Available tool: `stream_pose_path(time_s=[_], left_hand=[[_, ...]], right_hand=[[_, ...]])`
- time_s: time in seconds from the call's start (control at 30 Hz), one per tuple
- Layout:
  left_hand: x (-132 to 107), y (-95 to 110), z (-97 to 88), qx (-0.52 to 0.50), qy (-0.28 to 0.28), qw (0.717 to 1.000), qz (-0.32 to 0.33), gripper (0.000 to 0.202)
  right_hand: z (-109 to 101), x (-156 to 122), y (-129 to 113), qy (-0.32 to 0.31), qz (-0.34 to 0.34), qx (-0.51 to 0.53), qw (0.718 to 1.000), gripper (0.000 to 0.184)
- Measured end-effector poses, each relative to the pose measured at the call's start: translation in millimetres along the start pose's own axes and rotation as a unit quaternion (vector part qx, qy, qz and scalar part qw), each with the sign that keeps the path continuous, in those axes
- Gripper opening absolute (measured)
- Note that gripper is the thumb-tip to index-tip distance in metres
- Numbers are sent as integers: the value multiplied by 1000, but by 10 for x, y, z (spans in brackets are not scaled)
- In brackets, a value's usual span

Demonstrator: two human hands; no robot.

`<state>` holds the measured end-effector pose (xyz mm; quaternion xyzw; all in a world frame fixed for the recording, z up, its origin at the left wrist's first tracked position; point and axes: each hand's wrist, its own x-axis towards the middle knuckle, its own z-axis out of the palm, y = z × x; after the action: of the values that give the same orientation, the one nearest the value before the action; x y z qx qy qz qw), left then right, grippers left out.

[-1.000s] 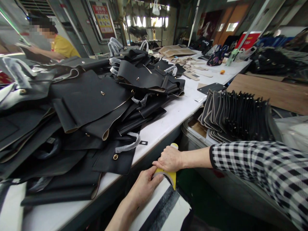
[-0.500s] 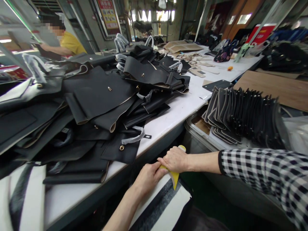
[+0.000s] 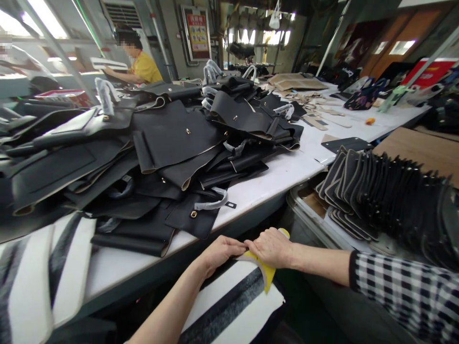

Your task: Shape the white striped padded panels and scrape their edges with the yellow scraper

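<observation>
A white panel with a broad dark band (image 3: 229, 303) lies low in front of me, tilted, below the table's edge. My right hand (image 3: 270, 248) is closed around a curved yellow piece (image 3: 269, 274) with a paler inner edge; its exact kind is unclear. One end of it shows above the fist, and its pointed lower end hangs over the end of the dark band. My left hand (image 3: 224, 251) is closed at the panel's far edge, thumb and fingers reaching toward the right thumb. Its fingertips are partly hidden where the hands meet.
Black bag pieces (image 3: 179, 129) with wrapped handles pile up on the white table (image 3: 247, 198). Similar striped white panels (image 3: 32, 282) overlap at left. Many dark flaps (image 3: 380, 191) stand in a bin at right. A person in a yellow top (image 3: 147, 67) works behind.
My left hand has shifted up and slightly away along the panel's edge. The right hand with the yellow piece sits lower and farther right. The view has turned left, showing more striped panels.
</observation>
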<state>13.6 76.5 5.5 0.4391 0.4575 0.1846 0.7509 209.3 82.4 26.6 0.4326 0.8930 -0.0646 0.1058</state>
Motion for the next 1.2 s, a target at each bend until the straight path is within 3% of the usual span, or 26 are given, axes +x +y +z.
stream_pose_path(time_s=[0.23, 0.4, 0.57, 0.67, 0.77, 0.83, 0.9, 0.97, 1.07, 1.13, 1.2], left_hand=[[106, -2, 52, 20, 30, 999, 0, 29], [97, -2, 103, 45, 33, 998, 13, 22], [92, -32, 143, 95, 39, 995, 16, 17], [118, -7, 181, 138, 64, 988, 23, 19], [72, 97, 162, 171, 97, 980, 32, 26], [-71, 169, 70, 172, 129, 975, 49, 31], [-333, 174, -71, 151, 181, 969, 68, 33], [-677, 60, -212, 110, 257, 957, 82, 35], [-1144, -341, -315, 9, 409, 908, 87, 46], [-1284, -675, -281, -74, 491, 866, 62, 54], [-1242, -956, -181, -152, 514, 844, 22, 58]], right_hand=[[-30, -49, 213, 1, -35, 21, 999, 64], [84, -123, 333, 23, 45, 39, 998, 78], [207, -108, 210, 21, 86, 20, 996, 73], [207, -69, 210, 15, 55, -7, 998, 58], [153, -13, 366, 8, -25, -37, 999, 37], [102, 56, 515, 2, -82, -60, 995, 38], [45, 146, 635, -2, -93, -40, 995, 39], [-18, 236, 672, 0, -41, 53, 998, 56], [-120, 347, 511, 0, 16, 198, 980, 72], [-184, 426, 277, 1, -20, 219, 975, 72], [-248, 537, -12, 19, -79, 199, 977, 70]])
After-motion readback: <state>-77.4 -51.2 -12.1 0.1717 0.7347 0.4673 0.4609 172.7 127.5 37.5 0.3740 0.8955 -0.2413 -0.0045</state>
